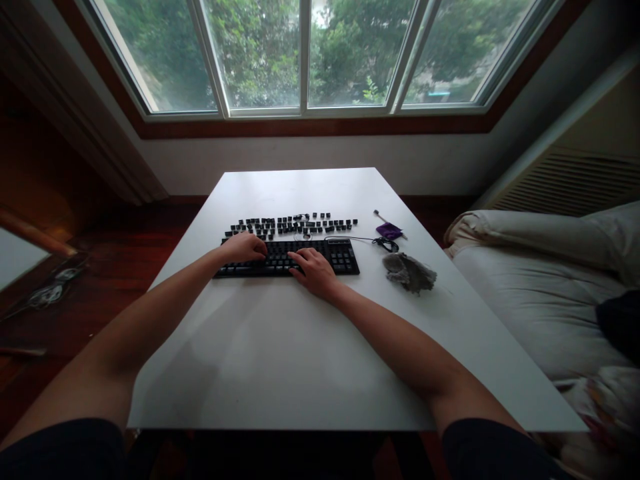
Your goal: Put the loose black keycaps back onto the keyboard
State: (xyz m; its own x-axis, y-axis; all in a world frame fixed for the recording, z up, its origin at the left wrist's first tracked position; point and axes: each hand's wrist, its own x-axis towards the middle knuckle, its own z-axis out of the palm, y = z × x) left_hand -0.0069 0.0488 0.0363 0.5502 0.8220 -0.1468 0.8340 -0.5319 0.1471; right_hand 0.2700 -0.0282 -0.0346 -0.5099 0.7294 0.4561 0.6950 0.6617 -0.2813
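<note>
A black keyboard [343,256] lies on the white table [270,360], with keys in place on its right-hand pad. My left hand [243,247] is over its left half, fingers curled into a pinch against the keys; whatever is between the fingertips is hidden. Fingers stretched out, my right hand [315,269] rests on the middle of the keyboard near its front edge. Just behind the keyboard, several loose black keycaps [299,227] are laid out in rows. A small wire-like item [307,237] sits between them and the keyboard, too small to name.
Right of the keyboard are its coiled cable [386,245], a purple cloth [389,231], a thin brush-like stick [382,217] and a crumpled grey rag [410,273]. A light sofa [510,287] stands right of the table; a window [305,60] is beyond it.
</note>
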